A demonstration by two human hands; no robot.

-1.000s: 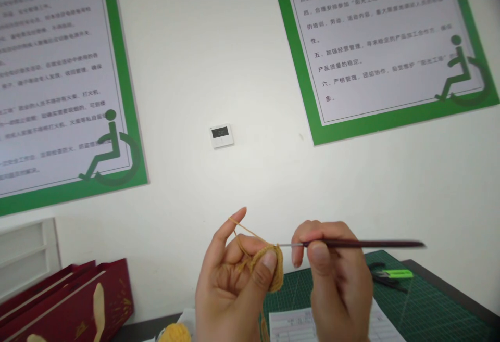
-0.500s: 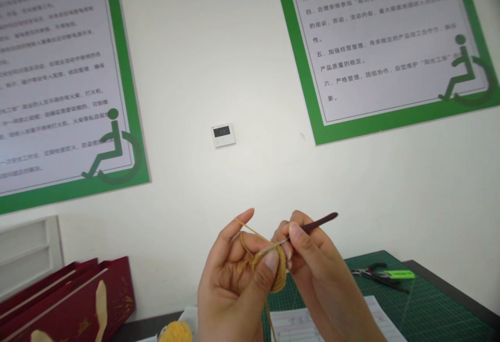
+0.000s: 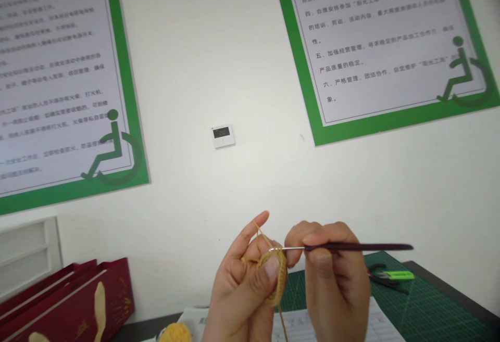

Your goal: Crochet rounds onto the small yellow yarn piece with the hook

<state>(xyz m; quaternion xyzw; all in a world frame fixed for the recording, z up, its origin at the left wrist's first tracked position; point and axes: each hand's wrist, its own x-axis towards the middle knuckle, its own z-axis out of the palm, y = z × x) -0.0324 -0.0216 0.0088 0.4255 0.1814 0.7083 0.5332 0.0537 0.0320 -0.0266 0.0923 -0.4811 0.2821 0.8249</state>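
Note:
My left hand (image 3: 244, 279) pinches a small round piece of mustard crochet work (image 3: 279, 285) between thumb and fingers. Its raised index finger carries a taut strand of yarn (image 3: 262, 233) that runs down to the piece. In my right hand (image 3: 336, 274) is a crochet hook (image 3: 363, 247) with a dark handle, held level between thumb and fingers. The hook's metal shaft lies at the top edge of the piece, with loops of yarn around it near the tip. Another strand hangs below the piece toward the papers.
A green cutting mat (image 3: 414, 300) lies on the dark table with black-handled pliers (image 3: 380, 275) and a bright green tool (image 3: 400, 275) on it. Printed sheets (image 3: 378, 324) lie under my hands. A yellow yarn ball (image 3: 175, 332) and dark red gift bags (image 3: 70, 300) stand left.
My right hand has turned, swinging the hook from a slant to nearly level, with its handle pointing right. My left hand has shifted slightly right with the crochet piece.

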